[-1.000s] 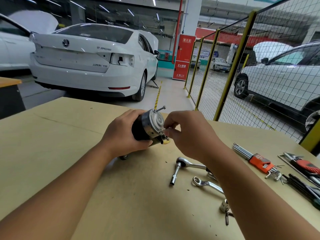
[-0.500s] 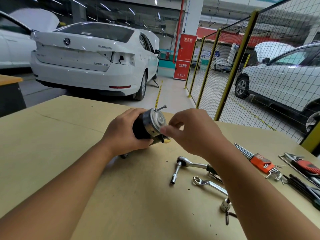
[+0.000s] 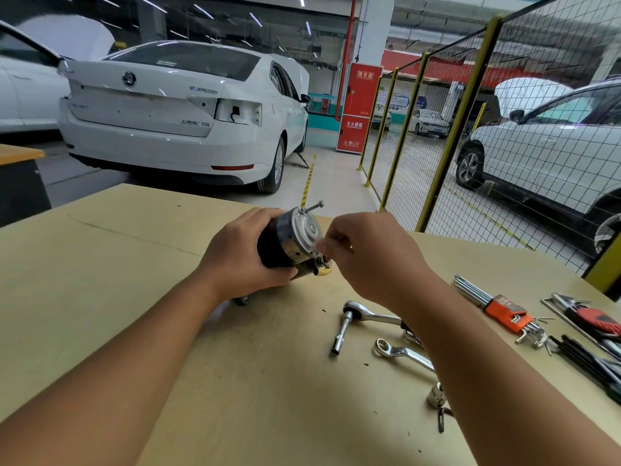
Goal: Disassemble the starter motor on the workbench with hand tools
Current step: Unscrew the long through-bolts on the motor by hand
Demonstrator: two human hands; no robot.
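Hands, two of them, meet at the middle of the frame over a tan surface (image 3: pixel 134 280). The left hand (image 3: pixel 242 260) wraps round the black body of one starter motor (image 3: pixel 289 243), which lies on its side, silver end cap turned toward the right of the frame. One long bolt (image 3: pixel 312 207) sticks out from the top edge of that cap. The right hand (image 3: pixel 373 257) has its fingers curled, fingertips (image 3: pixel 324 245) bunched at the lower rim of the cap; whether they pinch a small part there is too blurred to tell. One yellowish tip (image 3: pixel 325 271) shows at the motor's lower right end.

Loose tools lie to the lower right of the frame: one ratchet (image 3: pixel 366 314) with a socket extension (image 3: pixel 341 334) pointing down, one ring spanner (image 3: pixel 400 353) just below it, one small socket (image 3: pixel 436 395) standing near the forearm, and a small dark bit (image 3: pixel 441 420) beside it. Further right, one orange holder (image 3: pixel 507 314) carries a fan of hex keys (image 3: pixel 470 290). At the far right edge a metal tray (image 3: pixel 551 306) holds a red-handled tool (image 3: pixel 594 321), and a bundle of black keys (image 3: pixel 584 361) lies below it.

Behind the surface stand three white cars close by: one (image 3: pixel 174 112) at upper middle-left, one (image 3: pixel 23 92) at the left edge, one (image 3: pixel 554 146) behind the yellow-framed mesh fence (image 3: pixel 447 129). One red cabinet (image 3: pixel 358 109) stands at the upper middle.
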